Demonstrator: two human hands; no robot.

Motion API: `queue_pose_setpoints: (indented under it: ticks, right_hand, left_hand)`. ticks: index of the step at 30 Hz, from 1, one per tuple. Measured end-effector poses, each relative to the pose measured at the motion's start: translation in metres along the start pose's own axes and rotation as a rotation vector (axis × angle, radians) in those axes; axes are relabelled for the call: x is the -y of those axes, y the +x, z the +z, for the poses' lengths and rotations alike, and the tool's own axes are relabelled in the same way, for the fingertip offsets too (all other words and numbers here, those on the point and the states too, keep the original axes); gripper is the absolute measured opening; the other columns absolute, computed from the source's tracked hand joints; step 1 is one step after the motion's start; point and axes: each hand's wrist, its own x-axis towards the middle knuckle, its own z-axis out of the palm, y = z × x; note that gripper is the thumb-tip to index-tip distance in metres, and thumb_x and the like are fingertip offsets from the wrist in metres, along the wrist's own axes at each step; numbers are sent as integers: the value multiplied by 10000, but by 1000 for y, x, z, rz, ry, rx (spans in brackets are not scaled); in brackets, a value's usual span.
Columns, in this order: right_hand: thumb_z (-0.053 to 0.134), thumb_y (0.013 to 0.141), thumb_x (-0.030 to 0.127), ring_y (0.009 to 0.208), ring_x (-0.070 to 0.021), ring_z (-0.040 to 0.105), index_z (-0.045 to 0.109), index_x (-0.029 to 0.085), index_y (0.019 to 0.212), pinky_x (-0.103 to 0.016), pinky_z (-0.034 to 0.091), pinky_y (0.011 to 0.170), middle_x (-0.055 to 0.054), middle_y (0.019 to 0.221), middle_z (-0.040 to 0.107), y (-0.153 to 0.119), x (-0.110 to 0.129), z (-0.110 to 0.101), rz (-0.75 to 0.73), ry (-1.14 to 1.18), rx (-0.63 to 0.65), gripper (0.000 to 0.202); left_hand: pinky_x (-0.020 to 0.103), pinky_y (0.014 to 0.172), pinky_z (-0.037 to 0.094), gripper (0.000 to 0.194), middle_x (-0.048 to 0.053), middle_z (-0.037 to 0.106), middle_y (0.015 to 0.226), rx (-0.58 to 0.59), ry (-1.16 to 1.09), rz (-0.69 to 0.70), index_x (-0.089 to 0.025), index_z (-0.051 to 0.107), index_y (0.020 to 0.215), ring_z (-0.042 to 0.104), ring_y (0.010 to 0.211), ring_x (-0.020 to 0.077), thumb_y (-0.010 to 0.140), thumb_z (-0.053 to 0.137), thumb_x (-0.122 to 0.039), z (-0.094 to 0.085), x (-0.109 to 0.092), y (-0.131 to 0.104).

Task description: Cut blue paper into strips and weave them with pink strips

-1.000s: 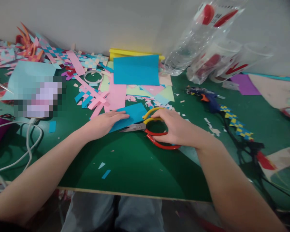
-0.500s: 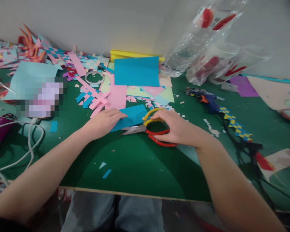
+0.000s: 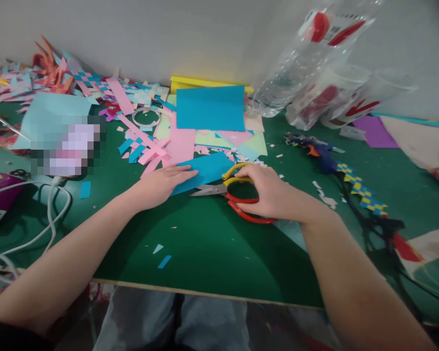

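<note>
Holds scissors [image 3: 220,189] in right grip [image 3: 269,190], aiming left along near edge of blue paper [image 3: 212,168], stretching roughly left-to-right with left end under flat, unclenched left grip [image 3: 159,186].

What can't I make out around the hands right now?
All in the head view:
Blue sheet: left part hidden under the left hand.
Scissors: handles partly hidden by the right hand; too blurred to tell whether the sheet lies between the blades.
Clear bottle: top cut off by the upper edge.
Purple device: cut off by the left edge.
</note>
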Motion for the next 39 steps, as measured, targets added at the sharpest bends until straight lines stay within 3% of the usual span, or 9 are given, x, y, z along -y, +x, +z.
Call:
queue_pose_setpoints:
  ticks: [8,13,17,21,25,32,39]
  right_hand:
    - [641,791,488,1162,-338,556,511,249,1114,-546,428,979,-124,1205,592,3,11,3,-95,7,34,422]
    - [654,771,459,1153,-342,562,522,254,1082,-542,427,978,-111,1171,605,3,12,2,-150,10,35,396]
    - [652,759,476,1134,-356,570,538,248,1065,-536,441,947,-117,1139,623,3,14,2,-130,28,37,398]
    - [661,762,481,1160,-341,563,542,245,1074,-520,437,969,-116,1178,615,2,13,0,-97,28,40,408]
    - [679,741,493,1150,-343,573,538,243,1068,-516,457,940,-120,1206,612,0,6,-4,-61,34,35,435]
    - [708,694,544,1100,-362,587,537,237,1093,-505,497,856,-131,1202,616,-3,-7,-4,38,-14,11,531]
    - [669,745,508,1091,-346,588,535,239,1093,-518,473,895,-126,1177,615,2,11,4,-75,7,19,460]
  left_hand:
    - [389,1183,327,588,96,466,1522,24,-10,32,-153,419,1475,364,1451,172,914,312,-13,-1,1,2]
    - [420,1199,291,565,101,454,1530,35,2,22,-159,417,1472,377,1445,181,937,298,-23,-1,0,2]
    - [412,1153,353,502,113,491,1501,-33,37,21,-146,432,1452,409,1423,203,972,310,-68,-2,-5,3]
    - [459,1041,441,410,129,614,1356,-140,117,-54,-153,496,1392,540,1286,262,1003,366,-152,-3,-8,4]
    - [398,1012,484,392,95,680,1255,-163,-19,-69,-150,538,1348,608,1189,212,1009,342,-132,-5,-3,2]
    - [439,1112,445,378,86,647,1339,-169,-102,82,-167,655,1230,547,1309,199,1000,356,-147,1,10,1]
    - [471,1141,403,406,57,611,1391,-143,-90,74,-203,652,1250,490,1367,184,975,371,-101,3,11,4]
